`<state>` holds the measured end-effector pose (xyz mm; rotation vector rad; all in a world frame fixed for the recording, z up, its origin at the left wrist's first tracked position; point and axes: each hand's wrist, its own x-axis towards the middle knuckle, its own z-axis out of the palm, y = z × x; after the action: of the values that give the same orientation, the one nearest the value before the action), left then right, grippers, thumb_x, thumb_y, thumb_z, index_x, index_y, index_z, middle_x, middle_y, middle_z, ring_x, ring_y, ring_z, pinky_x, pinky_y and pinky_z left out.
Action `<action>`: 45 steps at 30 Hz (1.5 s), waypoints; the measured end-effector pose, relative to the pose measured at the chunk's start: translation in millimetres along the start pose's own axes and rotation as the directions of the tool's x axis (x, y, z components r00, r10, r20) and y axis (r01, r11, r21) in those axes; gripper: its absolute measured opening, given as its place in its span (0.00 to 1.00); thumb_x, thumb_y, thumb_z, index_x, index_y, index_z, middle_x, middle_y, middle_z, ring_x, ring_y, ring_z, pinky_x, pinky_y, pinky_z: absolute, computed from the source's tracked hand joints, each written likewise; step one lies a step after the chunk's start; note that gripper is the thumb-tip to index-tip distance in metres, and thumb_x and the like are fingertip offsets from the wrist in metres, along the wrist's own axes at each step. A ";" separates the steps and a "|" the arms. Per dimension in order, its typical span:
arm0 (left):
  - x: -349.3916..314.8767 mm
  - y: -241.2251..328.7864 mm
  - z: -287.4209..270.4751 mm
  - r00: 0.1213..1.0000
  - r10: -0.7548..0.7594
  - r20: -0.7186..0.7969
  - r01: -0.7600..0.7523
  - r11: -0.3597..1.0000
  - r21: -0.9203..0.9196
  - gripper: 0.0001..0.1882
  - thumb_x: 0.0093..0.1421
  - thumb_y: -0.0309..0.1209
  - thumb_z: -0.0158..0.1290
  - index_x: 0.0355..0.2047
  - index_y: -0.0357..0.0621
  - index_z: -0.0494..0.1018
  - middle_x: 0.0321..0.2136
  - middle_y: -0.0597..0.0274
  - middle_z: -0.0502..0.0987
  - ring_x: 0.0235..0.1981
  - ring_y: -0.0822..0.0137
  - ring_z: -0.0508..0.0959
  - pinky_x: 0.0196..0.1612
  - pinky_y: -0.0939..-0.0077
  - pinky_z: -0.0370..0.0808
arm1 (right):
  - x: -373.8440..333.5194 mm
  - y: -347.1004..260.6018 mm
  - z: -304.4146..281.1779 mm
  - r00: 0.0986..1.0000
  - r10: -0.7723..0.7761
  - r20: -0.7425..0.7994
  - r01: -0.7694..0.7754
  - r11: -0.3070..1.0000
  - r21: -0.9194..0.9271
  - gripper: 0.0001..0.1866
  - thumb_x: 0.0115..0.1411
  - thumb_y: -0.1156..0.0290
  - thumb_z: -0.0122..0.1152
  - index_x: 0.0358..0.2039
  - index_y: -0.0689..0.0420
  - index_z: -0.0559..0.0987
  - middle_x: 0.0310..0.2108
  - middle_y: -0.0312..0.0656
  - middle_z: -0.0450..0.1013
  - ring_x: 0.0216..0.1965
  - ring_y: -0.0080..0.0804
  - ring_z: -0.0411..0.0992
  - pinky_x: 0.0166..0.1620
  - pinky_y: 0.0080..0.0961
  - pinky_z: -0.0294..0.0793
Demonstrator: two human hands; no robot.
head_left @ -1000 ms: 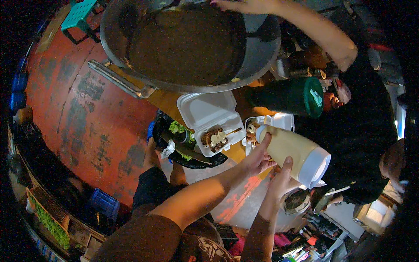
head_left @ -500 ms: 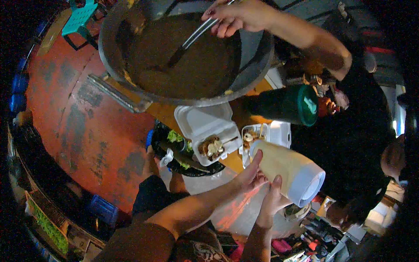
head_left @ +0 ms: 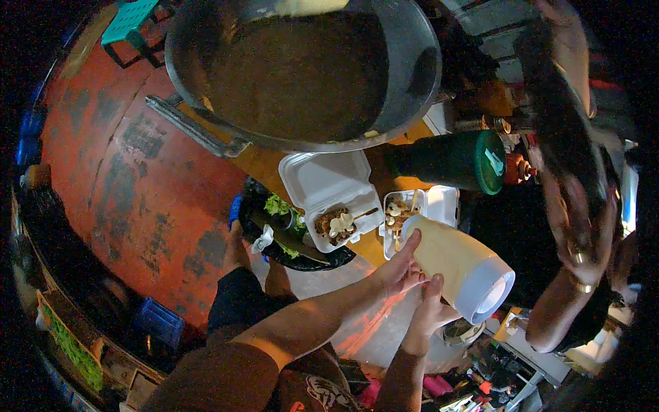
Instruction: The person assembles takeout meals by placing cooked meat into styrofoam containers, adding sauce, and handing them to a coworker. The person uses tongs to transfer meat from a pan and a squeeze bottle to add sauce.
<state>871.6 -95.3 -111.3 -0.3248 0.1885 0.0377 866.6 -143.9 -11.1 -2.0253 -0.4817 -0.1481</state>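
Reference = big metal pan (head_left: 406, 79). Bottle (head_left: 456, 264), pale yellow with white ends, is on the pan's near side, off to the right, tilted with the wide end lower right. Left hand (head_left: 397, 273) clamped at the narrow end, thumb on top. Right hand (head_left: 429, 312) clamped near the wide end, thumb along the side; other fingers mostly hidden on both. Narrow end overlaps a white foam box (head_left: 441, 204) with food inside; can't tell if they touch.

Second open foam box (head_left: 326, 180), food (head_left: 336, 225) with pale sauce and a stick, just off the pan's near rim. Dark tub (head_left: 322, 263) with lettuce (head_left: 278, 204) sits farther out from the pan.

Markings: green cylinder (head_left: 446, 161) right of pan has a whitish patch on its end, illegible. Shirt (head_left: 292, 391), farthest from the pan, has a white graphic. Co-worker's arm (head_left: 566, 226) right of pan, motion-blurred.
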 end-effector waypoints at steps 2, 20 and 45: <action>-10.8 0.5 12.9 0.999 -0.013 -0.037 0.014 0.999 0.030 0.43 0.62 0.69 0.39 0.61 0.46 0.63 0.56 0.59 0.73 0.56 0.65 0.73 0.59 0.66 0.70 | -4.2 1.0 -4.5 1.000 0.013 -0.009 -0.013 1.000 -0.022 0.36 0.55 0.77 0.67 0.61 0.66 0.61 0.55 0.51 0.68 0.51 0.42 0.72 0.51 0.40 0.76; -12.2 4.2 8.1 0.999 0.037 0.023 -0.037 0.999 -0.002 0.40 0.64 0.66 0.39 0.61 0.48 0.63 0.55 0.58 0.74 0.56 0.63 0.72 0.62 0.65 0.67 | -6.8 2.9 4.2 0.995 0.088 0.055 -0.086 0.996 -0.033 0.27 0.56 0.77 0.68 0.54 0.70 0.70 0.51 0.52 0.72 0.50 0.40 0.72 0.53 0.39 0.74; -17.9 1.0 10.3 0.995 0.014 -0.100 -0.008 0.998 0.059 0.39 0.65 0.65 0.40 0.60 0.45 0.64 0.52 0.61 0.74 0.54 0.66 0.73 0.59 0.69 0.70 | -10.8 13.1 -5.2 0.994 0.063 0.085 -0.059 0.997 -0.049 0.28 0.56 0.77 0.68 0.55 0.67 0.68 0.51 0.51 0.72 0.50 0.39 0.72 0.53 0.38 0.73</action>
<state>855.8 -91.2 -98.7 -0.2674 0.2908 0.0268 862.4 -156.8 -22.6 -2.0955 -0.4739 -0.0347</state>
